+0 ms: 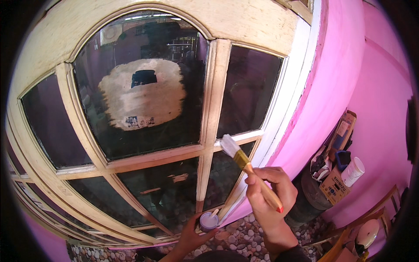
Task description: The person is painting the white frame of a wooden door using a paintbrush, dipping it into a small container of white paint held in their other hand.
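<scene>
My right hand grips a paintbrush with an orange wooden handle and metal ferrule; its white-coated bristles are at a horizontal glazing bar of a cream wooden framed glass door. The bar looks whiter near the brush. Low in the middle, my left hand holds a small cup of pale paint with a stick in it. The large arched pane has a pale irregular patch on it, and smaller panes surround it.
A pink wall runs along the right, beside the white frame edge. At right stand a dark barrel, cardboard boxes and a white bucket. Wooden furniture is at lower right. The floor has a pebble pattern.
</scene>
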Available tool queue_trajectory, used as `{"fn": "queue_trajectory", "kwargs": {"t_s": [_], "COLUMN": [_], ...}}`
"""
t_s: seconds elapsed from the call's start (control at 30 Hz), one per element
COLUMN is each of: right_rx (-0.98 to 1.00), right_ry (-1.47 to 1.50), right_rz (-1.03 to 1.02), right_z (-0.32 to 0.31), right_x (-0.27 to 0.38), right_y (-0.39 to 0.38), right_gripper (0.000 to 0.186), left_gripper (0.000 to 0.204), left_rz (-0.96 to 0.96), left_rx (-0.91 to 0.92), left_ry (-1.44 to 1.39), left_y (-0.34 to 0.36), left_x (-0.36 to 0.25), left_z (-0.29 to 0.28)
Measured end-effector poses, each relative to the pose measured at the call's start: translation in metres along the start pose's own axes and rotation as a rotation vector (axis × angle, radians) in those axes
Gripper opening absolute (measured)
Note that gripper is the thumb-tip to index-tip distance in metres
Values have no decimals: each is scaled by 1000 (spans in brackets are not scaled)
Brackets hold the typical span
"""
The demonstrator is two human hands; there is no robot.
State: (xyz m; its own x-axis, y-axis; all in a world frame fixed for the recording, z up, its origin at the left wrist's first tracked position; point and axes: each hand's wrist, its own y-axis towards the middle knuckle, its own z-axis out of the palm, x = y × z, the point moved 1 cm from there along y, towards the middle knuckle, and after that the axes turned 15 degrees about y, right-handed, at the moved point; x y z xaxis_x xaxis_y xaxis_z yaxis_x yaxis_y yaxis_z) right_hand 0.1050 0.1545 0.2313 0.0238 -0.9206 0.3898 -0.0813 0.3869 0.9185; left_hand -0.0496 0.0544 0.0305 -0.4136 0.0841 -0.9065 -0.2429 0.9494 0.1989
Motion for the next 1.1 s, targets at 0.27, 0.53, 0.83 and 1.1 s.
{"fn": "queue_trajectory", "kwargs": {"t_s": [0.27, 0.53, 0.83, 1.1], "right_rx": [29, 43, 36, 29], "right_ry": [-39, -6, 13, -2], "right_rz": [2, -48, -73, -90], "right_z": [2, 9, 13, 15], "right_x": [-1, 2, 5, 6], "right_y": [-1, 0, 0, 0], "right_gripper": [20, 23, 22, 21], "left_gripper": [73, 74, 75, 75], "left_rz": [9, -32, -28, -34], "left_rx": [-26, 0, 5, 8], "left_ry": [-48, -45, -19, -29], "left_y": [0, -1, -1, -2], "left_x": [-1, -2, -2, -1], "left_z": [0, -2, -1, -1]}}
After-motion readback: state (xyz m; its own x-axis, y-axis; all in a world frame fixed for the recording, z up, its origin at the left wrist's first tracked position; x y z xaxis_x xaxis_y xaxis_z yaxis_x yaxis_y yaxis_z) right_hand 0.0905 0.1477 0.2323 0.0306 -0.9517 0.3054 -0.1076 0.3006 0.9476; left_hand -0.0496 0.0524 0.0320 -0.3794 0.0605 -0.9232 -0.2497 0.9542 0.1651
